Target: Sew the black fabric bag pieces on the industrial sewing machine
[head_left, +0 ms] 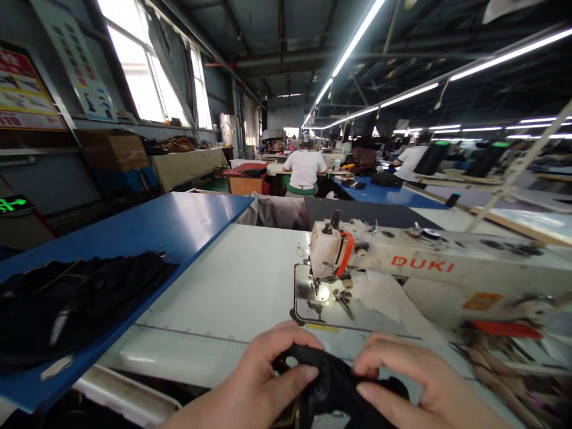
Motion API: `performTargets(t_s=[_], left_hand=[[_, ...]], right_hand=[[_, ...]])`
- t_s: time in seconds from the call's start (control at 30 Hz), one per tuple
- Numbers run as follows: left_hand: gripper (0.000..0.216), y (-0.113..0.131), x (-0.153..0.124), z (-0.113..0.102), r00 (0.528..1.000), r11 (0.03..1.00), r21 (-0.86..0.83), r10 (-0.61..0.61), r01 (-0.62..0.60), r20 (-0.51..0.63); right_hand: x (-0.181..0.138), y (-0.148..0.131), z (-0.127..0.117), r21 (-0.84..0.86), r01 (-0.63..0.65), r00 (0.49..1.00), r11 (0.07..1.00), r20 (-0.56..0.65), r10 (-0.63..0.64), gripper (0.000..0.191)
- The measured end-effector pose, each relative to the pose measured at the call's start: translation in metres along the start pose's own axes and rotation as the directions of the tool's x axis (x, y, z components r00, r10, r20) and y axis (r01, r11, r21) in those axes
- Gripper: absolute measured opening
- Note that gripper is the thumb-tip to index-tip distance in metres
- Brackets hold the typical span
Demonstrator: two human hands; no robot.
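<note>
Two bare hands show at the bottom of the frame, both on one piece of black cloth (329,381), which sits at bottom centre, in front of the near edge of a white sewing table (236,268). The left hand (272,381) pinches it between thumb and bent forefinger; the right hand (411,381) grips its other side, thumb below and curled fingers above. One small gap shows in the cloth near the left fingertips.

One sewing machine (424,262), lettered DUKI, reaches in from the right of the frame, its single lamp lighting the needle plate near the centre. One ruler strip (192,333) runs along the table's front, lower left of centre. At the left, one blue table (196,214) bears one heap of black fabric (84,298); how many pieces it holds I cannot tell. Two black thread cones (431,159) stand at upper right. Two people in white tops are plainly visible: one seated at upper centre (306,164), one farther right (410,161)
</note>
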State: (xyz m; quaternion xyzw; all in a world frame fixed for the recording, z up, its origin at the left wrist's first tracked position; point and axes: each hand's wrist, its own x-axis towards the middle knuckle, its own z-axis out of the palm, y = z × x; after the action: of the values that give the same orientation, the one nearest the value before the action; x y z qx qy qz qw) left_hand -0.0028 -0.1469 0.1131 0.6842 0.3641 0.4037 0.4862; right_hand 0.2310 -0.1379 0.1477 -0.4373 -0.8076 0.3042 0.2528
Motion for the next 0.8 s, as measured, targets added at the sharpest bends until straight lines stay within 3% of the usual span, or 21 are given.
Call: performTargets(t_s=[0.2,0.37,0.5,0.8], left_hand=[[0.021,-0.005,-0.001,-0.001,0.999,0.996,-0.075,-0.048,0.048,0.001],[0.031,-0.002,0.004,0.002,0.995,0.995,0.034,0.095,-0.096,0.027],[0.013,0.001,0.014,0.013,0.985,0.974,0.148,0.165,-0.170,0.047],[0.010,-0.007,0.019,0.018,0.993,0.985,0.144,0.085,-0.096,0.081]], right_hand=[[-0.003,-0.001,0.008,-0.089,0.019,0.999,0.996,-0.030,-0.022,0.013],[-0.002,-0.001,0.017,-0.225,0.068,0.997,0.972,-0.005,-0.071,0.016],[-0.002,0.001,0.021,-0.290,0.113,0.993,0.950,0.056,-0.101,0.015],[-0.003,-0.006,0.012,-0.352,0.136,0.989,0.926,0.105,-0.105,0.013]])
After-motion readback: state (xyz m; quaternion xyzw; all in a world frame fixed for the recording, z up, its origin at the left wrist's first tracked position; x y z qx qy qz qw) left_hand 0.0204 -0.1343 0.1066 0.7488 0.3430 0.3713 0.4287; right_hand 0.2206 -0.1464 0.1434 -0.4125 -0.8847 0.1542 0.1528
